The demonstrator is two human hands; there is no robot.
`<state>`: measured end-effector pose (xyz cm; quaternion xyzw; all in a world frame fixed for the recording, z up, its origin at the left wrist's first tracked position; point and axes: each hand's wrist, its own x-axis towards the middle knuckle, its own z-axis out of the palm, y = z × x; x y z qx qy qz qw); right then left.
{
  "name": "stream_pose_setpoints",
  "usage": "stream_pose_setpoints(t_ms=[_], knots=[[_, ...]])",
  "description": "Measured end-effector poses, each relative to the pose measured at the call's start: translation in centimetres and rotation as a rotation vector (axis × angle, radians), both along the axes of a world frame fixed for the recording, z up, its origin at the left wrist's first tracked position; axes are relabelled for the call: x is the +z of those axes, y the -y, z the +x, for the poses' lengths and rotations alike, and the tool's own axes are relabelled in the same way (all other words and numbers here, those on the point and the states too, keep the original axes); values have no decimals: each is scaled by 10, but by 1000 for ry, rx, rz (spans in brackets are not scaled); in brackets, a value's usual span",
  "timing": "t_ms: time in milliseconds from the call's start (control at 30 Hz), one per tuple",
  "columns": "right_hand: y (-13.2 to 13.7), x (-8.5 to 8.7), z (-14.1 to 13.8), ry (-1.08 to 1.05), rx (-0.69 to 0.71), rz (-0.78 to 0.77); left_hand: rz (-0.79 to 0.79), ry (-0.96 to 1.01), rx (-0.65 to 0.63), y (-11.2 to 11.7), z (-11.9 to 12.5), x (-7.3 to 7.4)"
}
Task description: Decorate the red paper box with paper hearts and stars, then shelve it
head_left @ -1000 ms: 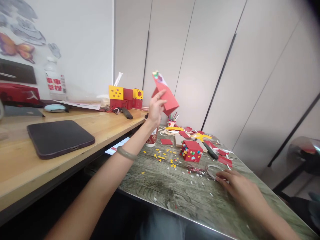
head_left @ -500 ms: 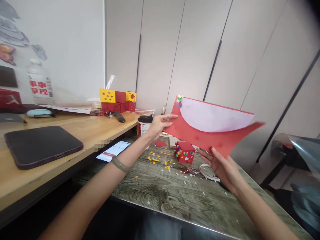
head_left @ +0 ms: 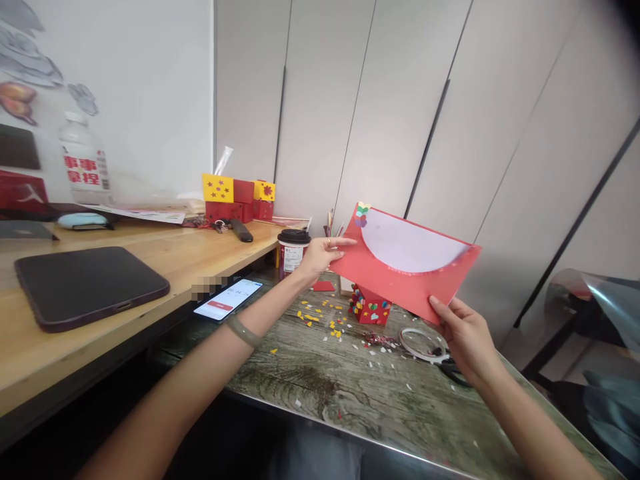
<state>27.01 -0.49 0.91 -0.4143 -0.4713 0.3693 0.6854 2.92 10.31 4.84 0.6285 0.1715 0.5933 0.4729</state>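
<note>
I hold a red paper sheet (head_left: 400,283) with a white half-round patch and small coloured hearts at its top left corner, up in the air over the grey table (head_left: 360,393). My left hand (head_left: 320,257) pinches its left edge. My right hand (head_left: 463,333) grips its lower right corner. Under the sheet stands a small red box (head_left: 370,310) dotted with coloured hearts. A roll of clear tape (head_left: 420,343) lies just below my right hand.
Paper scraps litter the grey table. A coffee cup (head_left: 293,250) and a lit phone (head_left: 227,299) sit at its left. The wooden desk (head_left: 150,267) on the left carries a dark tablet (head_left: 90,285), red and yellow boxes (head_left: 237,197) and a water bottle (head_left: 83,167).
My left hand brought the red sheet down from high up to in front of me. My right hand left the table and took the sheet's lower right corner.
</note>
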Motion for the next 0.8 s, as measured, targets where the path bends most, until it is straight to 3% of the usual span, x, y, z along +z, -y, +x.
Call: stream_pose_setpoints(t_ms=[667,800], knots=[[3,-6,14,143,-36,-54,-150,135,-37,5,8,0],[2,-8,19,157,-40,-59,-126,80,-60,9,11,1]])
